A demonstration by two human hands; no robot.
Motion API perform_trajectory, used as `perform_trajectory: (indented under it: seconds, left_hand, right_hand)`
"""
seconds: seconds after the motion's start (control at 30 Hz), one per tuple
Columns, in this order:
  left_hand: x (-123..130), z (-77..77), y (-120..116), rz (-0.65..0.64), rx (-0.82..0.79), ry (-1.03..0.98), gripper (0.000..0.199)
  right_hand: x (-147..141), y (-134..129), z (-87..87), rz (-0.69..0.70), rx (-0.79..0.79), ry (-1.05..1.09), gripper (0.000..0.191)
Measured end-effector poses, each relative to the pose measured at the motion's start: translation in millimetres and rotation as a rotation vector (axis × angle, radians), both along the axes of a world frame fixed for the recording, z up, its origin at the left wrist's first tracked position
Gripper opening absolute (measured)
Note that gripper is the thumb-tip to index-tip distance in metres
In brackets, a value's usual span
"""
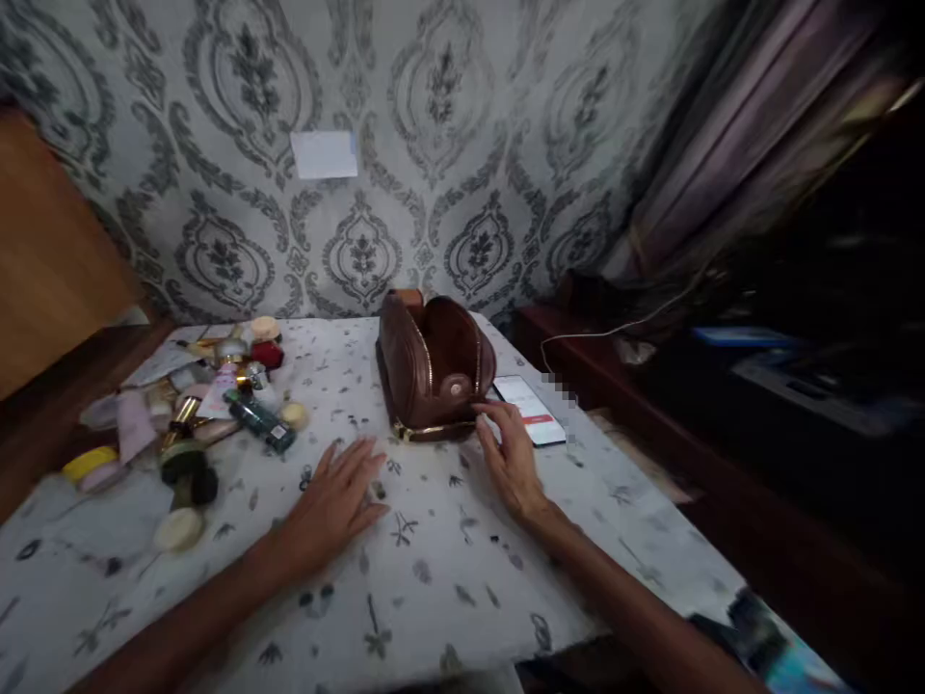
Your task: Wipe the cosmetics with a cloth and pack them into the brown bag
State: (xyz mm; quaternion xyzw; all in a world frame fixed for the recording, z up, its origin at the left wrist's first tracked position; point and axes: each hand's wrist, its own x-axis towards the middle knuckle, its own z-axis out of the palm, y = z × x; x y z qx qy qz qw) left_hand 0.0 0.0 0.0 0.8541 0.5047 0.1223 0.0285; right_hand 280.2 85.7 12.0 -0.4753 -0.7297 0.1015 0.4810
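Note:
A brown zippered bag stands unzipped near the back of the table, its mouth gaping and its dark inside partly visible. My right hand is at the bag's front right corner, fingers apart and fingertips at its lower edge. Beside that hand lies a phone with a lit screen. My left hand rests on the patterned cloth in front of the bag, fingers spread, holding nothing. To the left is a pile of cosmetics, including a dark green box, a pink tube and a yellow-rimmed jar.
The table has a white leaf-patterned cloth and meets a patterned wall. An orange-brown panel stands at the far left. On the right, a white cable crosses a dark red ledge beside a dark area with blue items.

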Motion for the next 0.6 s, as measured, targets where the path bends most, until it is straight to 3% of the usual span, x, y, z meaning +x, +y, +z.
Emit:
perform_trajectory:
  seconds: [0.13, 0.27, 0.43, 0.6]
  left_hand:
    - [-40, -16.5, -16, 0.064, 0.038, 0.019, 0.056]
    - [-62, -21.0, -29, 0.071, 0.09, 0.039, 0.051]
    - [-63, -21.7, -29, 0.07, 0.138, 0.011, 0.044]
    - [-42, -14.0, -15, 0.062, 0.149, -0.108, 0.043]
  right_hand:
    - [4, -2, -15.5, -0.021, -0.043, 0.018, 0.027]
    - [5, -4, -22.0, -0.017, -0.103, 0.019, 0.028]
    - [-1, -13, -16.6, 0.008, -0.056, -0.006, 0.023]
    - [-10, -20, -11.6, 0.081, -0.085, 0.042, 0.018]
